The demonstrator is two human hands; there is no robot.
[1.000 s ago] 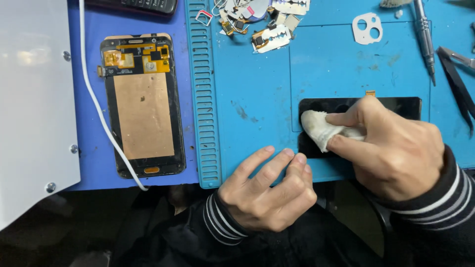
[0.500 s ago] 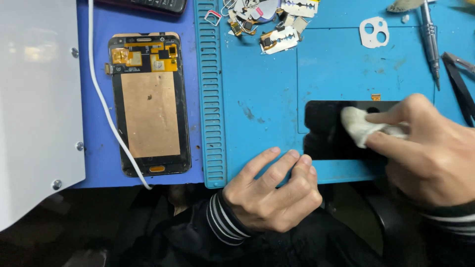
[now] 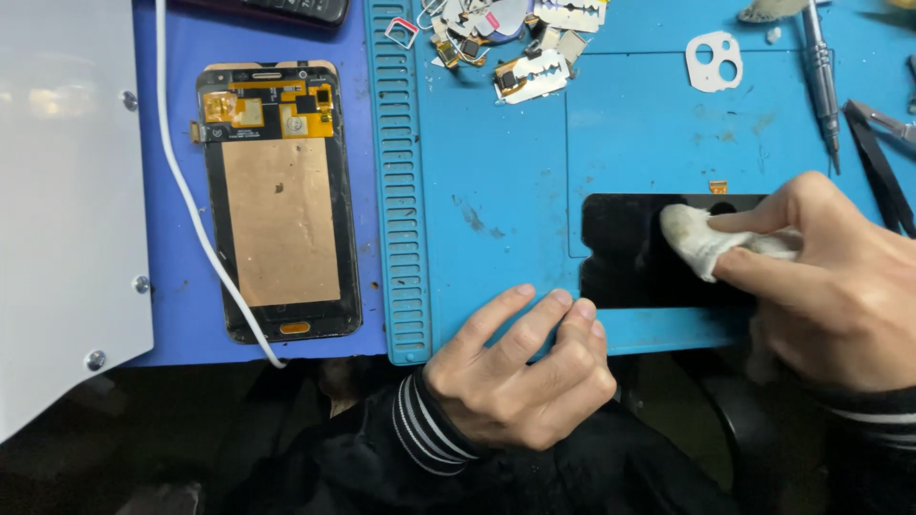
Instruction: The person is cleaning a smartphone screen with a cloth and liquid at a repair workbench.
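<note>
Since half a second earlier, the right hand (image 3: pixel 840 277) had slid its white cloth wad (image 3: pixel 701 236) a little way leftward along the black glass panel (image 3: pixel 625 250), while the left hand (image 3: pixel 520 377) had kept its place at the mat's near edge.

From the head camera, the right hand pinched the wad between thumb and fingers and pressed it onto the panel's upper middle. The left hand was loosely curled and held nothing; its fingertips rested on the blue work mat (image 3: pixel 496 162), just beside the panel's near left corner.

The panel lay flat on the mat's near right part, its long axis running left to right, with one end hidden under the right hand. Wiping looked partly done: the left stretch showed dark and even, though I could not tell how clean the covered end was.

Well apart to the left lay a phone display assembly (image 3: pixel 280 200), copper back up, long axis pointing away from the person, with a white cable (image 3: pixel 196 219) beside it.
</note>
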